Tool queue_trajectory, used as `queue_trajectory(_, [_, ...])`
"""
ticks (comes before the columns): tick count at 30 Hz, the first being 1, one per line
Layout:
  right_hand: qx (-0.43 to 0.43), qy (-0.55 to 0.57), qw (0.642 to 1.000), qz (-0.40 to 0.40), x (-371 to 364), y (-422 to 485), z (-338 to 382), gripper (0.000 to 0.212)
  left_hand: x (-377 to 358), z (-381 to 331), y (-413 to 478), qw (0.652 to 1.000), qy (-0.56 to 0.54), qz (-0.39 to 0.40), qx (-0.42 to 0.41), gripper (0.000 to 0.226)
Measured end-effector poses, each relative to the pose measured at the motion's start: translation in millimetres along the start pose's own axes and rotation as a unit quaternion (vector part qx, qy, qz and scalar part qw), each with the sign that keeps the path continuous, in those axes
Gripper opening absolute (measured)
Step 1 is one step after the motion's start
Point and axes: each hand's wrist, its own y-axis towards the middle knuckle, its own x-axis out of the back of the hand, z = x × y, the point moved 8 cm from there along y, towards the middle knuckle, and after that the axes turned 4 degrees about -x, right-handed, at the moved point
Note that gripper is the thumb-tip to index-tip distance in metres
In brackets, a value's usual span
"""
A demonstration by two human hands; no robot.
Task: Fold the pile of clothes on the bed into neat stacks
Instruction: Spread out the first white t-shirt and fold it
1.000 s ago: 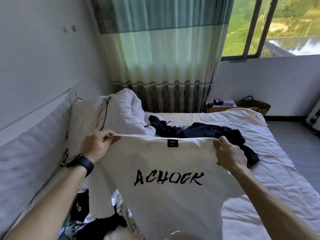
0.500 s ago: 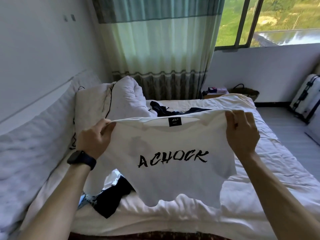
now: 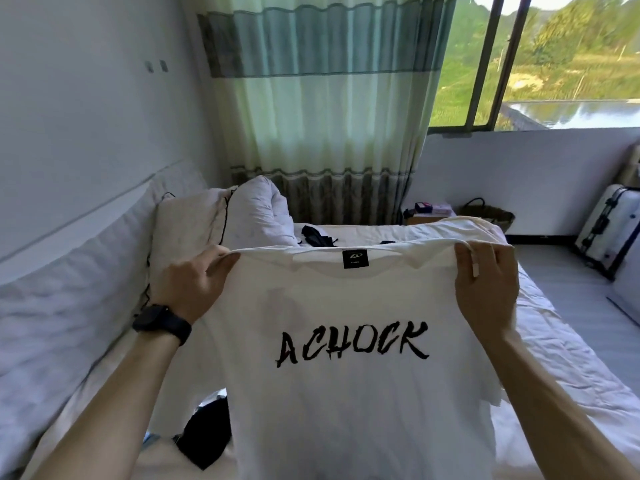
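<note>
Room first: bed (image 3: 554, 358) runs from the camera twd the striped curtain (image 3: 325, 98). Its L side is shut in by a padded wall panel (image 3: 52, 306) w/ pillows (image 3: 256, 216) propped against it. R edge of the mattress drops to grey floor (image 3: 571, 289), an open strip btwn bed and a white suitcase (image 3: 609, 230) standing by the wall. At the far end, a nightstand (image 3: 429, 211) and a woven basket (image 3: 491, 214) sit under the window (image 3: 554, 64).

White T-shirt (image 3: 346, 393) is held up in the air over the near part of the bed, btwn camera and mattress. Left hand (image 3: 194, 285), w/ a black watch (image 3: 161, 322) on the wrist, pinches one shoulder of the top edge. Right hand (image 3: 485, 285) has its fingers curled over the other shoulder. Both are clamped on fabric.

Cloth hangs flat w/ few creases. Black square label (image 3: 355, 259) at neck centre, black brush lettering "ACHOCK" across the middle. Hem is out of frame.

Collar up, hem down, so the long axis is vertical. Top edge is stretched side to side, R end a touch higher, printed face twd the camera.

A dark garment (image 3: 204, 434) lies on the mattress by the shirt's lower L side, partly hidden. More dark clothes (image 3: 317, 235) lie farther up the bed, mostly behind the top edge.
</note>
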Motion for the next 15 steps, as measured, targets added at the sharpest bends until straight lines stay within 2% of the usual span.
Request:
queue_trajectory(4, [-0.013, -0.018, 0.999, 0.036, -42.9, -8.5, -32.1, 0.029, -61.2, 21.2, -2.4, 0.993, -0.054, 0.1, 0.037, 0.055])
queue_trajectory(10, [-0.052, -0.069, 0.99, 0.11, -134.8, -19.6, -84.3, 0.024, -173.1, 59.4, 6.7, 0.981, 0.002, 0.178, 0.073, 0.039])
queue_trajectory(12, [-0.069, -0.09, 0.983, 0.147, -181.2, -23.5, -115.1, 0.024, -230.6, 78.8, 12.3, 0.975, 0.014, 0.203, 0.093, 0.031])
queue_trajectory(15, [-0.099, -0.113, 0.963, 0.225, -260.5, -36.6, -165.5, 0.011, -327.4, 108.1, 10.6, 0.954, 0.045, 0.264, 0.134, 0.026])
